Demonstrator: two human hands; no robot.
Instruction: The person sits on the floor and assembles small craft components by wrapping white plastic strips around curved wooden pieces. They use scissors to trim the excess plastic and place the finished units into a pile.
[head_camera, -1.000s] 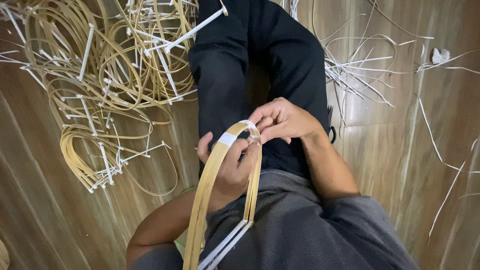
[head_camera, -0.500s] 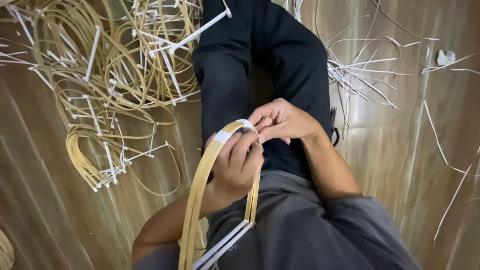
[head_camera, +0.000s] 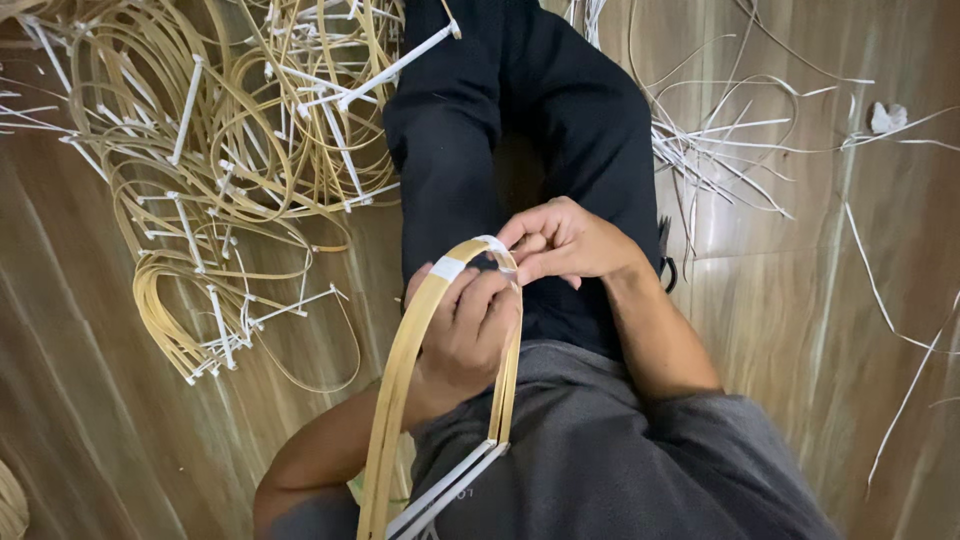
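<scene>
My left hand (head_camera: 465, 330) grips the top of a bent bundle of pale bamboo strips (head_camera: 395, 395), shaped like a narrow loop that runs down toward my lap. White tape (head_camera: 447, 267) wraps the bundle near its bend. My right hand (head_camera: 565, 240) pinches the tape end at the loop's top, fingertips meeting those of the left hand. More white tape (head_camera: 450, 487) binds the loop's lower end over my grey shirt. My legs in black trousers (head_camera: 500, 130) stretch out ahead on the floor.
A big heap of taped bamboo loops (head_camera: 220, 150) lies on the wooden floor (head_camera: 120, 400) to the left. Loose thin white and pale strips (head_camera: 740, 140) are scattered to the right, with a crumpled white scrap (head_camera: 885, 117) beyond them.
The left fingers have shifted slightly on the loop's bend and the right hand has kept pinching the tape at the top. The loop has barely moved.
</scene>
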